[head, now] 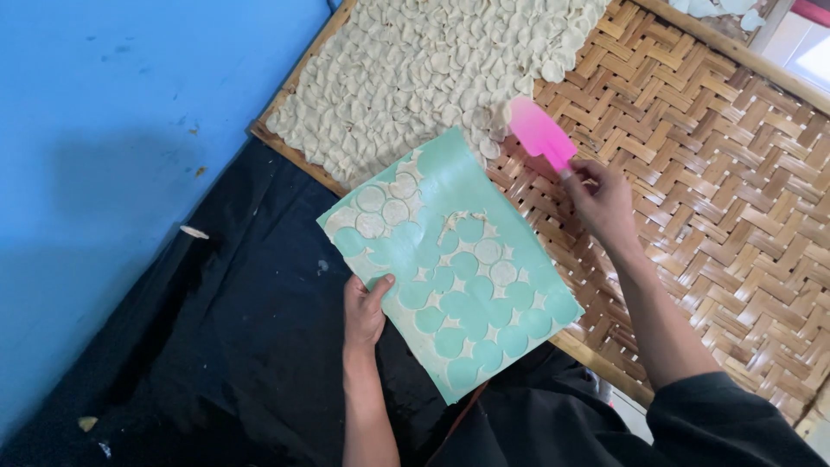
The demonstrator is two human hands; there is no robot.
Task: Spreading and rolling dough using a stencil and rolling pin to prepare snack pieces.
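Observation:
My left hand (363, 307) grips the near left edge of a teal board (471, 290) and holds it tilted over the tray's edge. A thin dough sheet full of round cut-outs covers the board, and a few dough discs (386, 205) remain near its far corner. My right hand (603, 203) holds a pink spatula (539, 132), its blade beside the board's top corner and touching the pile of cut dough rounds (432, 65). The rounds lie spread over a woven bamboo tray (709, 173).
A blue wall (112, 130) rises at the left. Black cloth (225, 346) covers the floor below the tray's wooden edge (290, 156). A second tray with pale rounds (718, 9) shows at the top right. Small dough scraps (194, 232) lie near the wall.

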